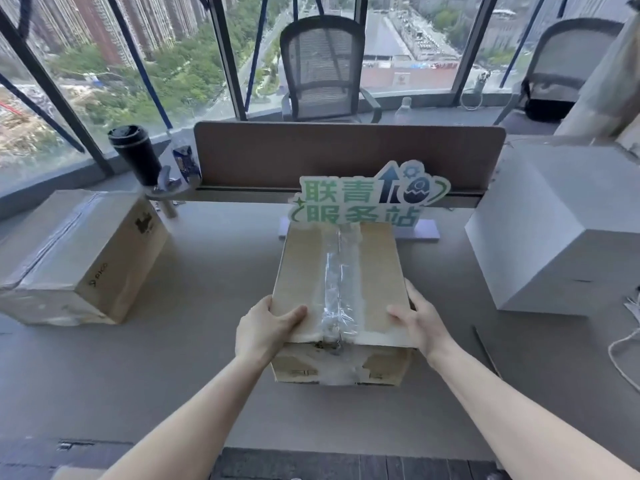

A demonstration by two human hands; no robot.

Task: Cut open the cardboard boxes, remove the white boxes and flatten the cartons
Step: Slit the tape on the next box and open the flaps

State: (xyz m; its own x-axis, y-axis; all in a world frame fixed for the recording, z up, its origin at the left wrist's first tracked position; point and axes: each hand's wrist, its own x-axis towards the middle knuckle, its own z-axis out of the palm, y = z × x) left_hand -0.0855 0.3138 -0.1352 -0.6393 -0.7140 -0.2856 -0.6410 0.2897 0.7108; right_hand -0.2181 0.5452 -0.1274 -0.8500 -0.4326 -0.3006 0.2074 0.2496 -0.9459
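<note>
**Q:** Forearms come in from the near edge first. What are the hands doing?

**R:** They bracket the taped cardboard box at its near top corners. The left hand lays its thumb over the top face, with its other digits hidden down the left side. The right hand mirrors it on the right. Each grip is pressed against the carton, clamping it between them; neither holds a cutter.

**Q:** Why hold it that way?

**R:** Probably to square and steady it. The clear tape seam runs straight away from the person, and holding the corners leaves that seam bare for a blade.

**Q:** Where does the box stand?

**R:** On the grey counter, centred, its far end just in front of the green-lettered sign.

**Q:** And elsewhere?

**R:** A second sealed carton sits well apart at the left. A large white box sits at the right. Between them the surface looks open on both sides of the held box.

**Q:** Any edges to mind?

**R:** The sign blocks pushing forward. A thin dark stick-like object and a white cord lie near the right forearm. Flattening seems to need the near, open stretch.
</note>
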